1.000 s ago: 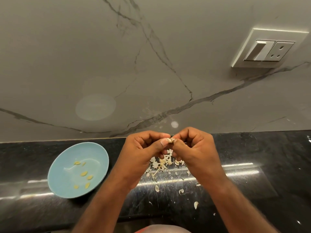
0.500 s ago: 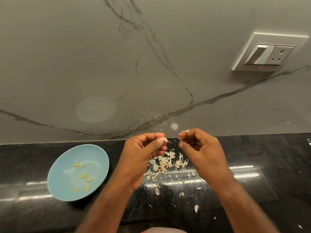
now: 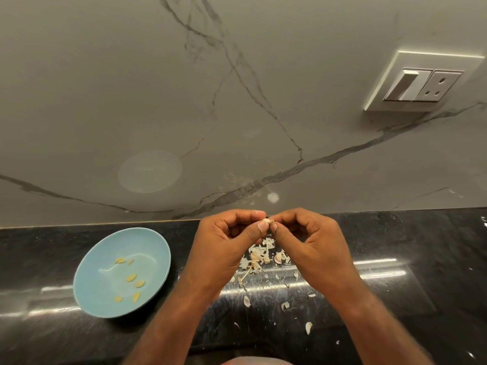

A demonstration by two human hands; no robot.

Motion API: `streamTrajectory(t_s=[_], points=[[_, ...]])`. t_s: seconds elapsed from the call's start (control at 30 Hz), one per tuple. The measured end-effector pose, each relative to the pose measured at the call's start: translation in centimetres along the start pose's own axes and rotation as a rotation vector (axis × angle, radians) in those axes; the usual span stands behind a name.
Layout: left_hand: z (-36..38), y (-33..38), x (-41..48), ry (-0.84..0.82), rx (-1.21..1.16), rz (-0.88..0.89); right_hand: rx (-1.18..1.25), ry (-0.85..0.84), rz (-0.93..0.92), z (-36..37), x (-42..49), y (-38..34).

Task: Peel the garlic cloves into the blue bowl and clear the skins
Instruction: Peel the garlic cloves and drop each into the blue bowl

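Note:
A small pale garlic clove (image 3: 267, 221) is pinched between the thumb and fingertips of my left hand (image 3: 226, 246). My right hand (image 3: 313, 248) meets it from the right, its thumb and forefinger pinching the clove's tip. Both hands hover above the black counter. Below them lies a pile of garlic skins and stems (image 3: 259, 259), with stray flakes (image 3: 246, 301) scattered nearer to me. The blue bowl (image 3: 155, 241) sits to the left on the counter and holds several peeled yellowish cloves (image 3: 131, 277).
The black polished counter (image 3: 408, 259) runs across the view and ends at a grey marble wall (image 3: 184, 114). A white switch and socket plate (image 3: 421, 83) is on the wall at the upper right.
Half a second ago my hands were apart, the right one pulling away. Now they have come back together on the clove.

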State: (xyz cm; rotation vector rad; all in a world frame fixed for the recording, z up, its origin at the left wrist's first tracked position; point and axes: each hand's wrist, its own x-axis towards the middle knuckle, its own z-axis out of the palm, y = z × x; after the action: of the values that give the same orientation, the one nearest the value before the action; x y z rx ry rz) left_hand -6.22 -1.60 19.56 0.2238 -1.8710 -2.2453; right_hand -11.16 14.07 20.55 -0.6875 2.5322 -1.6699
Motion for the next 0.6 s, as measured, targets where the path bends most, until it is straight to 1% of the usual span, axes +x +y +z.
streamTrajectory(t_s=[0.07,0.13,0.23,0.33,0.43,0.6], points=[[0.0,0.0,0.1,-0.010,0.041,0.013,0.044,-0.011,0.018,-0.1,0.0,-0.3],[-0.1,-0.1,0.2,-0.018,0.082,0.035,0.156,-0.023,0.077,-0.2,0.0,-0.6],[-0.4,-0.3,0.4,-0.024,0.173,0.114,0.285,-0.057,0.166,-0.3,0.2,-0.7],[-0.4,-0.6,0.5,-0.019,0.245,0.196,0.332,-0.048,0.193,0.0,0.3,-0.9],[-0.3,-0.7,0.4,-0.017,0.240,0.244,0.385,-0.008,0.195,0.3,0.2,-1.3],[0.1,-0.2,0.2,-0.006,0.169,0.257,0.546,-0.024,0.228,0.9,0.2,-1.3]])
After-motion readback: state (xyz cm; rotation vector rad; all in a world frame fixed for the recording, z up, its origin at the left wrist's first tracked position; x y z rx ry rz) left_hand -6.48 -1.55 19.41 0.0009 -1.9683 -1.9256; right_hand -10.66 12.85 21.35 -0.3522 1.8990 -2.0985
